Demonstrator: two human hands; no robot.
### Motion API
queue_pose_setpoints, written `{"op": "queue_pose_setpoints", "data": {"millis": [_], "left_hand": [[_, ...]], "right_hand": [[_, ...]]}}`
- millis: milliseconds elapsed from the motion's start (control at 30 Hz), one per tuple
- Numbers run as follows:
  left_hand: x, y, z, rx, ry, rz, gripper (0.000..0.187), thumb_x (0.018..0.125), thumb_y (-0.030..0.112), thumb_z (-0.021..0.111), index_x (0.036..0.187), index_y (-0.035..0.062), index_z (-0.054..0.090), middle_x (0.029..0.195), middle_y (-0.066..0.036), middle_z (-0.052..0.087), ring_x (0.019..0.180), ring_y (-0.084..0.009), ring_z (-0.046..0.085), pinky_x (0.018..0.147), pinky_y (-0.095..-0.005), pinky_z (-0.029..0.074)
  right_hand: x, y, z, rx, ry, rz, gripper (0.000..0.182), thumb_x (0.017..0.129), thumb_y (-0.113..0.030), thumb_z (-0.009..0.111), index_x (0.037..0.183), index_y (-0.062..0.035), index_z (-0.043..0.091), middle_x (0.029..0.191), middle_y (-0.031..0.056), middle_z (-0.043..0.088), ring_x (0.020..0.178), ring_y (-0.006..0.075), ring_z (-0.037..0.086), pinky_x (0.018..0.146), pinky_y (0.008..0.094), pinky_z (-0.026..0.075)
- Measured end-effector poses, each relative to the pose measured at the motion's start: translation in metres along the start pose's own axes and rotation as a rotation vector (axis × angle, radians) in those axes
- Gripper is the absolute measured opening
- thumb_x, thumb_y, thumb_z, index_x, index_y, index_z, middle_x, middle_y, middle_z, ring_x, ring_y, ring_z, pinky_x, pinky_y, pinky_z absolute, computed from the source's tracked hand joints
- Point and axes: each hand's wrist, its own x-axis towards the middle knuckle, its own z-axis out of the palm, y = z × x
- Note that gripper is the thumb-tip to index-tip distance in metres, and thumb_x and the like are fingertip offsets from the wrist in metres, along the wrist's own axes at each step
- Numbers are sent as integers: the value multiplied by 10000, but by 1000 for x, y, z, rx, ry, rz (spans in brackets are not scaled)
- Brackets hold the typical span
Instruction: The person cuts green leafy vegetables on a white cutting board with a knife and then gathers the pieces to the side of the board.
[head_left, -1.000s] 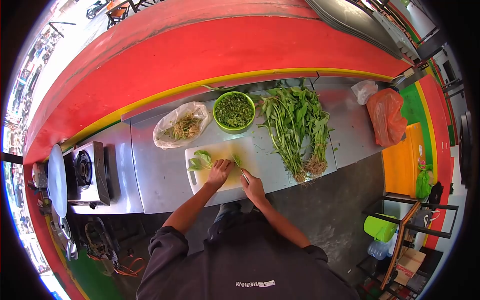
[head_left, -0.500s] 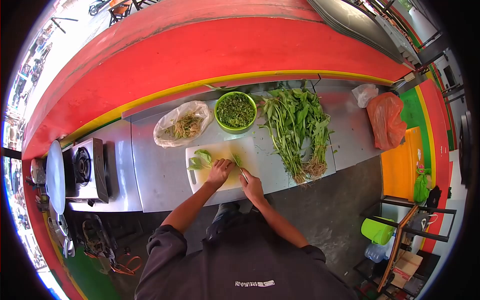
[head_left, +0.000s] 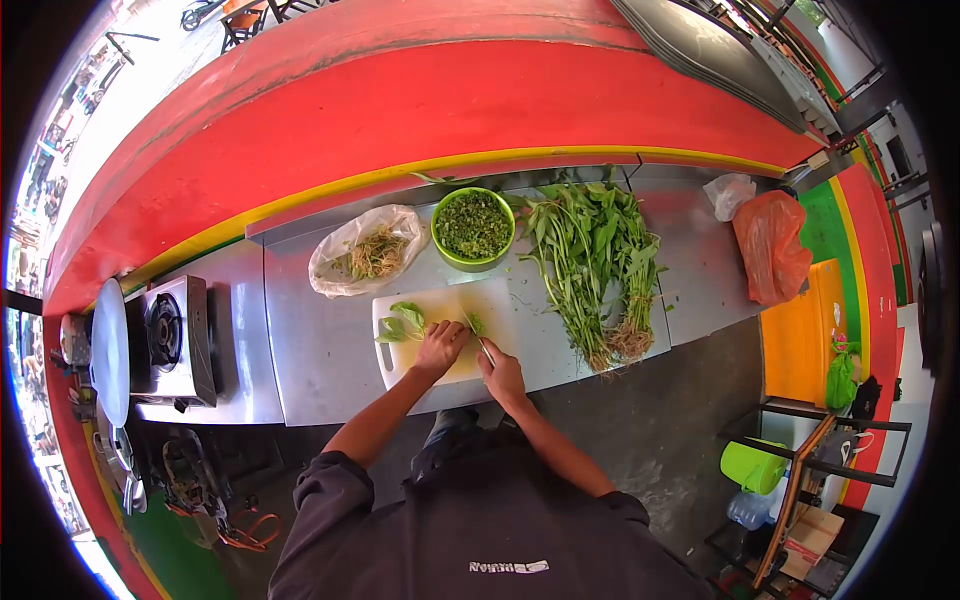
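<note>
On a white cutting board (head_left: 394, 372), my left hand (head_left: 441, 347) is closed on leafy greens (head_left: 404, 321), whose leaves stick out to its left. My right hand (head_left: 503, 374) grips a knife (head_left: 484, 345) by the handle, its blade angled up-left close to my left fingertips. A small heap of cut greens (head_left: 475, 323) lies against the blade. Behind the board stands a green bowl (head_left: 437, 245) full of chopped greens (head_left: 473, 224). Left of the bowl, a clear plastic bag (head_left: 330, 272) holds root ends and stalks (head_left: 374, 252). Large bunches of leafy stems (head_left: 590, 260) lie to the right, roots toward me.
A gas stove (head_left: 185, 340) stands at the left end of the steel counter (head_left: 320, 370). An orange-red plastic bag (head_left: 773, 245) and a small clear bag (head_left: 730, 193) sit at the right end. A red wall (head_left: 420, 110) runs behind. A shelf rack (head_left: 800, 480) stands lower right.
The view has shifted very slightly. Both hands and the knife stay in nearly the same place over the board, with no other clear difference.
</note>
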Motion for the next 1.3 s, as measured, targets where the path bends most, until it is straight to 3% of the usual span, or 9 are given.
{"op": "queue_pose_setpoints", "data": {"millis": [133,400,867,900,1000,1300], "left_hand": [[-3,-5,2,-16,2,5,308,844,120,629,1142,79,696,1062,-43,635,1015,-221,623,876,-380,478],[-3,-3,6,-33,-4,-33,291,853,111,628,1134,75,694,1059,-51,625,1012,-232,626,878,-386,483],[-2,-3,1,-45,11,-52,278,855,105,642,1127,84,696,1075,-40,642,1017,-226,638,864,-381,493],[-3,-4,2,-43,21,-41,287,853,105,641,1134,81,693,1074,-42,639,1018,-227,636,861,-382,492],[-3,-4,5,-39,36,-30,306,847,103,637,1148,76,687,1076,-46,635,1022,-230,631,856,-382,489],[0,-9,3,-11,29,-26,301,835,102,636,1129,88,698,1071,-34,646,1016,-214,632,869,-376,478]], "right_hand": [[-6,-4,-2,74,8,24,351,1013,-241,628,1319,-71,652,950,268,714,857,469,699,742,495,559],[-1,-11,-2,34,32,-20,352,1010,-230,633,1328,-78,650,897,278,697,850,481,685,729,499,548],[-8,2,-2,79,-2,30,356,1026,-247,620,1333,-69,645,837,252,709,720,400,726,675,460,563],[-8,1,-1,60,76,-68,351,1025,-245,626,1330,-73,648,826,245,709,697,377,730,662,450,562],[-11,2,-4,72,0,-7,351,1023,-245,631,1329,-73,650,829,242,711,698,383,727,661,450,562],[-6,2,-1,81,32,-29,350,1025,-242,624,1327,-67,643,856,257,707,739,422,718,678,468,561]]}}
